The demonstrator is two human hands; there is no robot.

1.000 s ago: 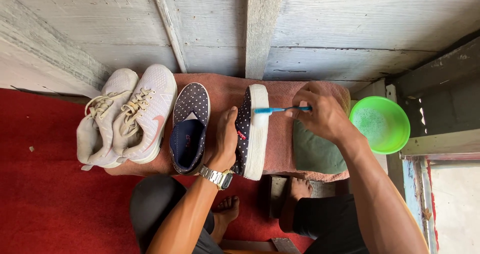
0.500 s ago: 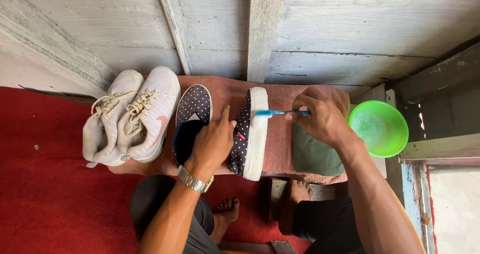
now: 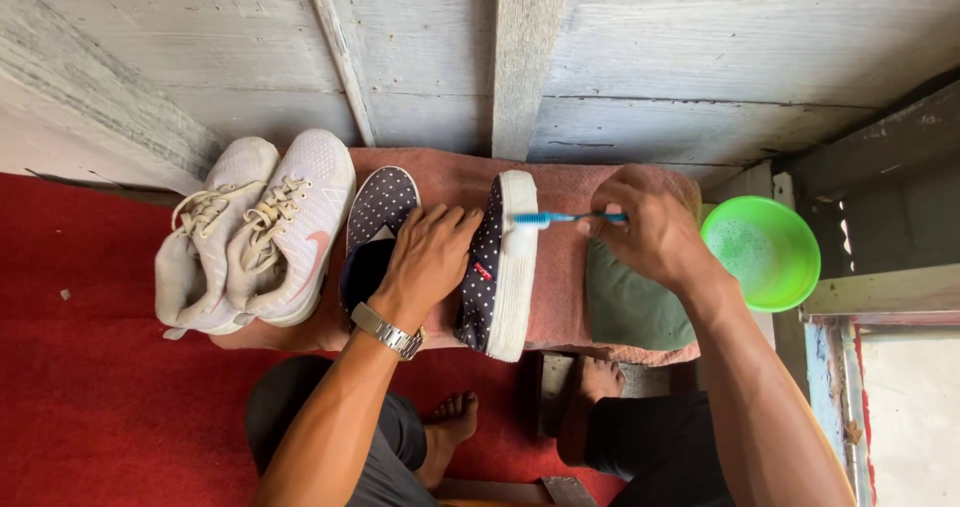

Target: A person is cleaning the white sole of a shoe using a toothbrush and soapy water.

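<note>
My left hand (image 3: 432, 255) grips a navy polka-dot slip-on shoe (image 3: 492, 267) that lies tipped on its side, white sole facing right. My right hand (image 3: 648, 229) holds a blue toothbrush (image 3: 560, 219) whose head rests on the white sole near the toe end. The matching navy dotted shoe (image 3: 375, 227) lies flat just left of my left hand. Both shoes rest on a reddish-brown towel (image 3: 560, 287) spread over a low stool. A silver watch sits on my left wrist.
A pair of white laced sneakers (image 3: 255, 232) sits at the towel's left end. A green plastic bowl (image 3: 762, 252) with foamy water stands to the right. A folded green cloth (image 3: 630, 307) lies under my right hand. Red carpet (image 3: 90, 397) covers the floor; a wooden wall stands behind.
My left hand has slid up from the shoe's heel side to grip its upper middle. The toothbrush stays on the sole with only slight movement.
</note>
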